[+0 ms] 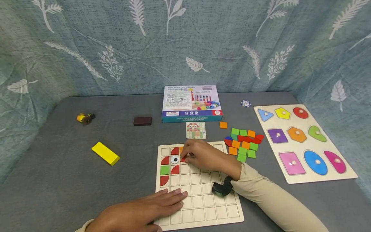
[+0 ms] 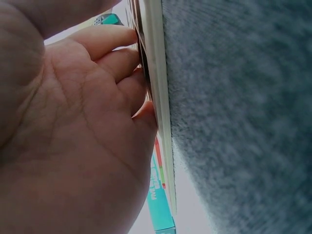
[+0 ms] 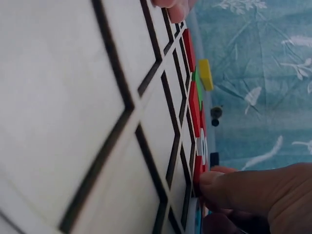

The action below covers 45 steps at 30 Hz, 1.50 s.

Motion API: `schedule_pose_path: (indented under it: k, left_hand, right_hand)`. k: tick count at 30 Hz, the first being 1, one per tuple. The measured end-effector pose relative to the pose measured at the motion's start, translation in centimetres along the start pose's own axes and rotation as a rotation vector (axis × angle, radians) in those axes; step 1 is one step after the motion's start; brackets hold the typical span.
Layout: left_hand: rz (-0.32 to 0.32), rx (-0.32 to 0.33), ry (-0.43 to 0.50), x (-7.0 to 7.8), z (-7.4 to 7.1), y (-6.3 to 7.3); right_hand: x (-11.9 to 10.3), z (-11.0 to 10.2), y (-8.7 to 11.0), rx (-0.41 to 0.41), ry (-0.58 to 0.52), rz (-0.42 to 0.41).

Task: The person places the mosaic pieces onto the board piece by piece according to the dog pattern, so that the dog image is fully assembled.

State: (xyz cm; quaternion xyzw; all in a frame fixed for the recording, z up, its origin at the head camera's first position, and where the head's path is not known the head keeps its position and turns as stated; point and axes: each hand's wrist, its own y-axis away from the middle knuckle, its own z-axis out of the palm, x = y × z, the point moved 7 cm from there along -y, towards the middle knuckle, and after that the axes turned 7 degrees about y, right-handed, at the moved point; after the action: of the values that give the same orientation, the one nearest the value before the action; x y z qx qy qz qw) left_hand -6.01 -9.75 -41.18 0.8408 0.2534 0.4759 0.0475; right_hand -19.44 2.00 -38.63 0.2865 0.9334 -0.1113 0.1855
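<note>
- two bare hands are at a wooden grid board (image 1: 200, 199), which lies by the middle of the near edge of a grey tabletop (image 1: 58, 180).
- the right hand (image 1: 201, 156) is over the board's far edge, thumb and fingertips drawn narrow, pinching a red piece (image 3: 197, 165) at the second row, third column from the far left corner; whether it sits flat is hidden.
- the left hand (image 1: 145, 207) rests palm down by the board's near left corner, fingers extended and slightly apart, holding nothing.
- towards the board's far left corner sit an eye disc (image 1: 175, 159), a green square (image 1: 164, 170), four red rounded pieces (image 1: 164, 180) and a partly covered orange piece (image 1: 181, 149).
- beside the board's far right corner is a loose pile of coloured pieces (image 1: 244, 145).
- just beyond the board's far edge lies a pattern card (image 1: 195, 130); behind it, a printed box (image 1: 192, 104) stands near the tabletop's far edge.
- along the tabletop's right edge is a knobbed shape puzzle (image 1: 281, 147).
- towards the tabletop's left edge are a yellow block (image 1: 105, 153) and a small toy (image 1: 86, 118).
</note>
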Motion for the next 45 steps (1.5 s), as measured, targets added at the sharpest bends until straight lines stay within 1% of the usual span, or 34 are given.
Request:
schedule_pose_path:
  k: [3, 5, 7, 11, 14, 19, 22, 25, 29, 32, 35, 40, 45]
  left_hand:
    - [-0.004, -0.002, -0.004, 0.0, 0.0, -0.1]
    - [-0.009, -0.003, 0.001, 0.0, 0.0, -0.1]
    - [-0.010, -0.001, 0.002, -0.1, 0.0, -0.1]
    - [-0.009, 0.000, 0.005, 0.0, 0.0, 0.0]
    - [-0.011, -0.003, 0.014, 0.0, 0.0, 0.0]
    - [-0.024, -0.003, 0.035, -0.1, 0.0, 0.0]
    - [-0.021, 0.004, 0.039, 0.0, 0.0, 0.0]
    - [-0.021, 0.013, 0.044, 0.1, 0.0, 0.0]
    - [-0.026, 0.023, 0.053, 0.1, 0.0, 0.0]
    - [-0.032, 0.027, 0.061, 0.1, 0.0, 0.0]
    - [-0.035, 0.024, 0.063, 0.1, 0.0, 0.1]
    - [-0.025, 0.021, 0.049, 0.1, -0.1, 0.2]
    - [-0.022, 0.020, 0.049, 0.1, 0.0, 0.3]
  right_hand:
    - [-0.4, 0.0, 0.0, -0.003, 0.005, -0.045]
    - [-0.5, -0.1, 0.0, -0.009, 0.007, -0.057]
    - [-0.4, -0.1, 0.0, -0.016, 0.000, -0.050]
    - [0.1, -0.4, 0.4, -0.010, -0.033, 0.012]
    - [0.7, -1.0, 0.9, 0.011, -0.064, 0.060]
    - [2.0, -2.1, 1.9, 0.065, -0.093, 0.090]
    - [2.9, -2.9, 2.8, 0.101, -0.088, 0.114]
    - [4.0, -3.7, 3.8, 0.136, -0.058, 0.140]
    - [5.8, -4.5, 5.3, 0.163, -0.027, 0.212]
    - [7.0, -4.8, 6.3, 0.158, -0.012, 0.283]
    - [7.8, -4.9, 7.1, 0.142, 0.014, 0.331]
    - [8.5, -4.8, 7.9, 0.121, 0.015, 0.356]
    - [8.8, -4.7, 8.2, 0.100, 0.004, 0.360]
